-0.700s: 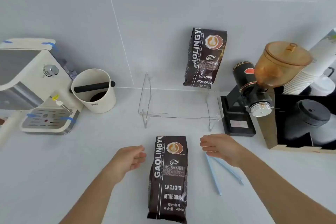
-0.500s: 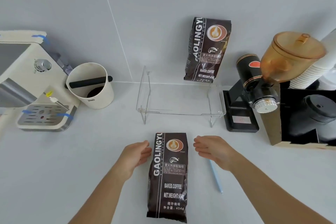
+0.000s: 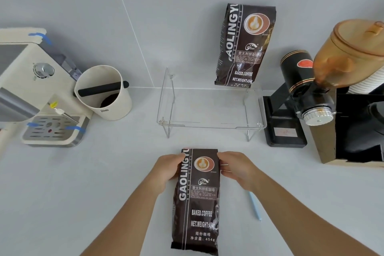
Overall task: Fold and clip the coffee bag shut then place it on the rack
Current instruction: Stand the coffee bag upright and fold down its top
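Note:
A dark brown coffee bag lies flat on the white counter in front of me, its top end pointing away. My left hand grips the bag's top left edge. My right hand grips the top right edge. A thin light-blue clip stick lies on the counter just right of the bag, partly under my right wrist. The clear acrylic rack stands behind the bag. A second, identical coffee bag stands upright at the rack's back right, leaning on the wall.
An espresso machine and a cream knock box stand at the left. A black grinder with an amber hopper is to the right of the rack, beside a box holding cups and lids.
Both hands moved inward from beside the bag and closed on its top corners. The view shifted down slightly.

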Action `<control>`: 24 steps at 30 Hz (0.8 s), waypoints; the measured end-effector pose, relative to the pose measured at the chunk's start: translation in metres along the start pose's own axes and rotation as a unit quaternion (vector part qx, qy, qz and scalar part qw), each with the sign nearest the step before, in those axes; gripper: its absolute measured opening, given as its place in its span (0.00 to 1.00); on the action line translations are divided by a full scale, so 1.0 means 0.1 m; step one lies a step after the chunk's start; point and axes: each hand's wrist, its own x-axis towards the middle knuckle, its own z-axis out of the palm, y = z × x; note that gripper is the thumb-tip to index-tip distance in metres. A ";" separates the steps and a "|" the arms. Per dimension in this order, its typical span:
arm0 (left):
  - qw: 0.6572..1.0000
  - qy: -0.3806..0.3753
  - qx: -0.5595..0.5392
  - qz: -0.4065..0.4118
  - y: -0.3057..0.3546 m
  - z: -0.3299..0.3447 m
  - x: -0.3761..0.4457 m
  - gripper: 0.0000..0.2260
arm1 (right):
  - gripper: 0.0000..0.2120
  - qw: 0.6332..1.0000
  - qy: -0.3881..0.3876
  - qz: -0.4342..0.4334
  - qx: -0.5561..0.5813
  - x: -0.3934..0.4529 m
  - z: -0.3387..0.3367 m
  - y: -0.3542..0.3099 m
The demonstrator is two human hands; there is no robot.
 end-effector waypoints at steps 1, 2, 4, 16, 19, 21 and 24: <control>1.000 -0.002 -0.021 -0.003 0.00 0.03 0.00 0.16 | 0.10 1.000 0.001 0.001 -0.007 0.01 0.00 -0.01; 0.999 -0.006 -0.040 -0.006 -0.01 0.05 0.01 0.15 | 0.10 1.000 0.000 0.002 -0.014 0.03 -0.01 -0.03; 0.998 -0.009 -0.060 -0.007 0.00 0.08 0.00 0.15 | 0.12 1.000 -0.010 0.004 -0.027 0.04 -0.01 -0.04; 0.991 -0.020 -0.105 0.084 0.18 -0.08 -0.34 0.14 | 0.12 0.994 -0.013 -0.110 -0.011 -0.31 0.14 -0.13; 0.986 -0.026 -0.105 0.126 0.20 -0.15 -0.53 0.09 | 0.11 0.987 0.001 -0.156 -0.031 -0.51 0.16 -0.09; 0.982 -0.026 -0.106 0.155 0.23 -0.18 -0.67 0.07 | 0.09 0.981 0.005 -0.191 -0.043 -0.66 0.19 -0.06; 0.976 -0.022 -0.097 0.194 0.26 -0.23 -0.86 0.04 | 0.06 0.971 0.011 -0.237 -0.037 -0.91 0.23 -0.06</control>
